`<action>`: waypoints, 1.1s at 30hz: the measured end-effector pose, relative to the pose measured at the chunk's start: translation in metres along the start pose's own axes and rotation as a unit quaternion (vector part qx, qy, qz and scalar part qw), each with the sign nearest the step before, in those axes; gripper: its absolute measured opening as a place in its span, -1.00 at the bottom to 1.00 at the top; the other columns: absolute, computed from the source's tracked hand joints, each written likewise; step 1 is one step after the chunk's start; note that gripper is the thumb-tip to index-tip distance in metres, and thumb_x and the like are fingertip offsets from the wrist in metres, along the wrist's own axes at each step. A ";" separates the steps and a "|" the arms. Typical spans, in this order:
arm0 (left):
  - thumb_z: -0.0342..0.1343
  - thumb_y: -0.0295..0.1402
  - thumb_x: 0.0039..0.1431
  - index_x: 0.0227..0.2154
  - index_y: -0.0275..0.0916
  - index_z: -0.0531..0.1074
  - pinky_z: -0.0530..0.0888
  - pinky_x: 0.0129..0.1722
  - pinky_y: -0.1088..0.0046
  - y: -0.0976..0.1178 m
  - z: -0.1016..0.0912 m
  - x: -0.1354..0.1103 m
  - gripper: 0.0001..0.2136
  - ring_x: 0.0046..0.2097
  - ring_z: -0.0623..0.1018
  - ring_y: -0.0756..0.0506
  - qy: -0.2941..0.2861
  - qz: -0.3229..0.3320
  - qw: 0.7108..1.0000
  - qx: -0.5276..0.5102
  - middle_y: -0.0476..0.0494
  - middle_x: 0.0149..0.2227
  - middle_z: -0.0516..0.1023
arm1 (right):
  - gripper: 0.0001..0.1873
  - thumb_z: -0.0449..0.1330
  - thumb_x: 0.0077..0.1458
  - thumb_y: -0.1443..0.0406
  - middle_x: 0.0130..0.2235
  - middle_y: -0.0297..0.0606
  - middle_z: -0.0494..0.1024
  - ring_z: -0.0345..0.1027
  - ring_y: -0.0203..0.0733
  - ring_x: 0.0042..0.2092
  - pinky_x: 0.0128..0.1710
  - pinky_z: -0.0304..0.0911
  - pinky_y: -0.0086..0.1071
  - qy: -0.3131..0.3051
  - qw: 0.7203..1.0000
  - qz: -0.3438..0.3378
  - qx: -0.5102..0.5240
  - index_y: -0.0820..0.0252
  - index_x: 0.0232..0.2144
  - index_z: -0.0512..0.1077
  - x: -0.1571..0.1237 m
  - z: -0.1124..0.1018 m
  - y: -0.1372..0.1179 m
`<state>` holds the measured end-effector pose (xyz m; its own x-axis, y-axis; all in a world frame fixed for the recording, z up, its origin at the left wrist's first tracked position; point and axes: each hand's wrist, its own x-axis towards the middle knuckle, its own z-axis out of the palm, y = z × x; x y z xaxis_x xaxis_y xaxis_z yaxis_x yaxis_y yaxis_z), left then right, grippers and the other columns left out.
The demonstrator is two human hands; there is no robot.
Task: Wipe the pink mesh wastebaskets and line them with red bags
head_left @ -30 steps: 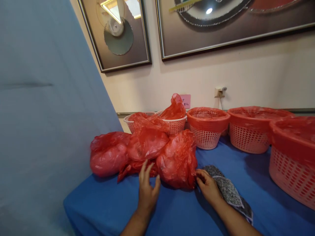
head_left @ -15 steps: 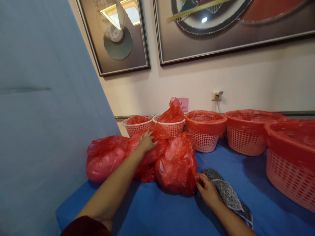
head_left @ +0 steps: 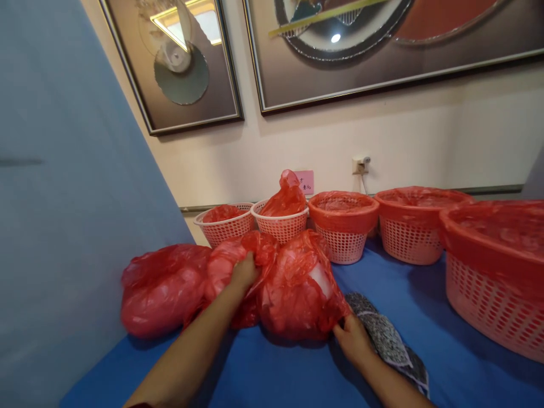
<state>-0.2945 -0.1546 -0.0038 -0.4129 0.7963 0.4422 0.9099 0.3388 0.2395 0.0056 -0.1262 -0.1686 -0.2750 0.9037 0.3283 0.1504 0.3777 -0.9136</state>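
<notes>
Three filled red plastic bags lie on a blue table [head_left: 306, 374]. My left hand [head_left: 244, 273] is closed on the top of the middle red bag [head_left: 225, 266]. My right hand [head_left: 352, 340] pinches the lower right corner of the nearest red bag [head_left: 297, 289], fingers curled. A grey speckled packet [head_left: 385, 340] lies flat just right of that hand, partly under my wrist. The third red bag [head_left: 161, 286] rests at the left, untouched.
A row of pink mesh baskets stands along the wall: two small ones [head_left: 223, 229] [head_left: 280, 226] holding red bags, and three larger ones [head_left: 344, 226] [head_left: 419, 229] [head_left: 497, 277] lined with red plastic. A blue panel [head_left: 63, 198] rises at the left. Framed pictures hang above.
My left hand reached from the table's front up onto the middle bag, then closed on it and drew it nearer. The right hand stayed at the near bag's corner. The view shifted right.
</notes>
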 end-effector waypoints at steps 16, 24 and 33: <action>0.22 -0.24 0.11 0.12 -0.12 0.43 0.08 0.32 -0.23 0.096 -0.009 -0.067 -0.52 0.43 0.07 -0.42 -0.235 0.307 0.921 -0.054 -0.26 0.36 0.26 | -0.24 0.09 0.10 0.34 0.43 -0.17 -0.01 0.02 -0.01 0.39 0.30 0.15 -0.09 0.004 0.989 -0.090 -0.118 0.04 0.35 0.10 -0.008 -0.003 -0.016; 0.12 -0.46 0.02 -0.10 -0.15 0.55 0.16 0.35 -0.05 0.080 0.030 -0.104 -0.66 0.25 0.39 -0.33 -0.250 0.269 0.928 -0.063 -0.15 -0.02 0.62 | -0.20 0.03 0.13 0.40 0.46 -0.29 -0.02 -0.23 -0.01 0.46 0.38 -0.12 0.04 -0.180 0.936 -0.130 -0.273 -0.08 0.40 0.02 -0.016 -0.003 -0.047; 0.23 -0.18 0.12 0.22 -0.26 0.26 0.25 0.30 -0.04 0.130 0.012 -0.069 -0.38 0.34 0.26 -0.34 -0.003 0.193 0.964 -0.185 -0.38 0.33 0.24 | -0.39 0.08 0.13 0.41 0.38 -0.12 0.20 -0.09 0.11 0.42 0.33 -0.10 0.08 -0.183 0.930 -0.162 -0.274 0.07 0.24 0.34 -0.020 0.002 -0.051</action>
<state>-0.1471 -0.1590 -0.0132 -0.0446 0.8305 0.5552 0.9187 -0.1843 0.3494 0.0013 -0.1638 -0.1288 -0.6796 0.6330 0.3707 0.4368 0.7552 -0.4888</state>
